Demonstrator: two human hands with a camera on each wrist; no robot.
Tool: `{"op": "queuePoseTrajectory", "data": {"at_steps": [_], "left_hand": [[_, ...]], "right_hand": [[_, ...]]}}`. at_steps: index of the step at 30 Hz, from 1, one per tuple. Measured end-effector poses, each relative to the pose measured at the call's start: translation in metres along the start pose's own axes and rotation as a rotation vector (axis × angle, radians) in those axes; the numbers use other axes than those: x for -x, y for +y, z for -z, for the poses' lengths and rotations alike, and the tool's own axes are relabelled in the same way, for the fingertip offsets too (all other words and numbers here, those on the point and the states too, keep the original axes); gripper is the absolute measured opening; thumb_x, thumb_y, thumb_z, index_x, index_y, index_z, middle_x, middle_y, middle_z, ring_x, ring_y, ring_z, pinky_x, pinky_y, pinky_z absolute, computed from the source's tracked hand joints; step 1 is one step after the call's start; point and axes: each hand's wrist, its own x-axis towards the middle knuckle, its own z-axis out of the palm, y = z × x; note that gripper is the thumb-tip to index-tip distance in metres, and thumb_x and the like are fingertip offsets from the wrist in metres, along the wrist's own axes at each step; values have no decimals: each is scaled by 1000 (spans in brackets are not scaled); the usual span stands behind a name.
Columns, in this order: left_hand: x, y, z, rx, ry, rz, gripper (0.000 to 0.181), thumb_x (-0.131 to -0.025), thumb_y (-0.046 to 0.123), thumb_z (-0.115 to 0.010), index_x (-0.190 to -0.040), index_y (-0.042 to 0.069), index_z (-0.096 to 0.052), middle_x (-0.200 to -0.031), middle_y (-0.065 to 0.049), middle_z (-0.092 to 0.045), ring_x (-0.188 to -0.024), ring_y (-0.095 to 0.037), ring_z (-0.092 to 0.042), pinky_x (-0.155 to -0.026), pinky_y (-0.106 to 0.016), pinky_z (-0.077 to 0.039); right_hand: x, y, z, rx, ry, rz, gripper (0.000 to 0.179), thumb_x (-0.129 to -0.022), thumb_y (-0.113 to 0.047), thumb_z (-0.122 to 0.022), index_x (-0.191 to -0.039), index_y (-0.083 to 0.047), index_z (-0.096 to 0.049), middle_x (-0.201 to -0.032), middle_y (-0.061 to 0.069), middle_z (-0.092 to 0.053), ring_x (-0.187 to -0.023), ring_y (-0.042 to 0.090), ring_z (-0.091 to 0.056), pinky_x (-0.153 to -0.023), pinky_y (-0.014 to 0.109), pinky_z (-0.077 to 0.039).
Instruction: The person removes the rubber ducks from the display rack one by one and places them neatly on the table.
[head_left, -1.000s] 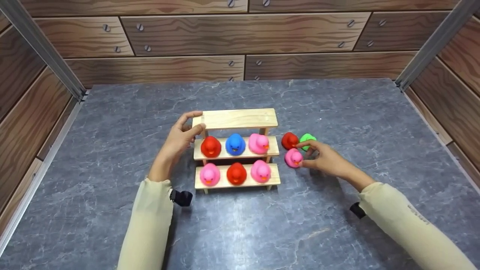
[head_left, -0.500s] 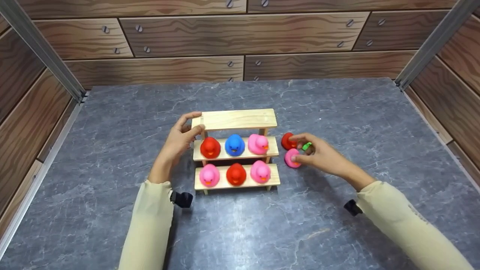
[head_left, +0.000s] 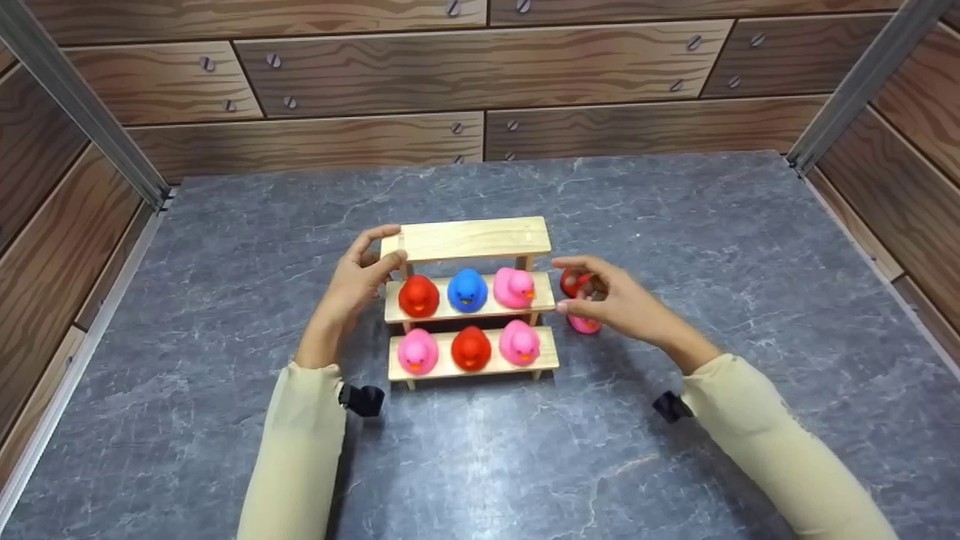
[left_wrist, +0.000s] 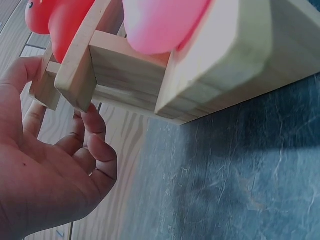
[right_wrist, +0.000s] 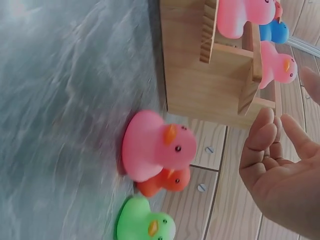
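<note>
A three-tier wooden display stand (head_left: 472, 238) stands mid-table. My left hand (head_left: 360, 274) grips the left end of its top shelf between thumb and fingers. On the middle shelf sit a red rubber duck (head_left: 418, 296), a blue one and a pink one; pink, red and pink ducks fill the lowest. My right hand (head_left: 611, 300) hovers beside the stand's right side, loosely bent, with nothing between thumb and fingers. Below it, in the right wrist view, a pink duck (right_wrist: 157, 147), a red duck (right_wrist: 162, 181) and a green duck (right_wrist: 142, 220) rest on the table; the head view hides the green one.
The grey marbled tabletop (head_left: 480, 450) spreads around the stand. Wood-patterned panels (head_left: 480, 71) close off the back and both sides, with metal posts (head_left: 90, 105) at the corners. Small black cameras (head_left: 363, 400) sit at both wrists.
My right hand has moved left from over the loose ducks towards the stand's right edge, without a duck. The left hand keeps its grip on the top shelf, and the ducks stay put.
</note>
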Motion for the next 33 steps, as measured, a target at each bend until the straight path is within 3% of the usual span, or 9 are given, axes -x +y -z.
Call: {"op": "queuePoseTrajectory", "data": {"at_steps": [7, 14, 20, 28, 33], "left_hand": [[2, -3, 2, 8, 0, 5, 45, -93, 23, -64, -136, 23, -51, -86, 0, -55, -74, -12, -49, -56, -22, -36], [1, -4, 2, -3, -3, 10, 45, -93, 24, -64, -136, 24, -51, -85, 1, -55, -73, -11, -48, -56, -21, -35], [0, -3, 1, 5, -8, 1, 46, -93, 24, -64, -137, 23, -51, -84, 1, -55, -72, -10, -48, -58, -23, -37], [0, -3, 1, 8, -11, 0, 45, -93, 24, -63, -137, 23, -50, -87, -1, -56, -72, -10, -48, -57, -23, -35], [-1, -2, 2, 6, -16, -4, 45, -93, 25, -64, -137, 23, -51, -88, -5, -56, -72, -11, -48, -58, -22, -36]], "right_hand": [[-9, 0, -9, -50, -24, 42, 60, -85, -16, -74, -139, -10, -49, -108, 8, -51, -82, 16, -51, -71, 21, -42], [-13, 0, -13, -85, -58, 62, 59, -85, -12, -73, -138, -9, -49, -110, 13, -54, -78, 14, -50, -70, 19, -43], [-16, -1, -17, -84, -71, 73, 58, -85, -11, -73, -138, -6, -49, -106, 11, -54, -76, 12, -47, -69, 19, -40], [-20, 1, -22, -108, -96, 83, 57, -85, -8, -72, -137, -1, -49, -96, 5, -48, -66, 8, -42, -57, 17, -39], [-22, 1, -22, -77, -91, 96, 54, -85, -9, -73, -135, -3, -52, -93, 4, -47, -67, 11, -42, -60, 17, -38]]}}
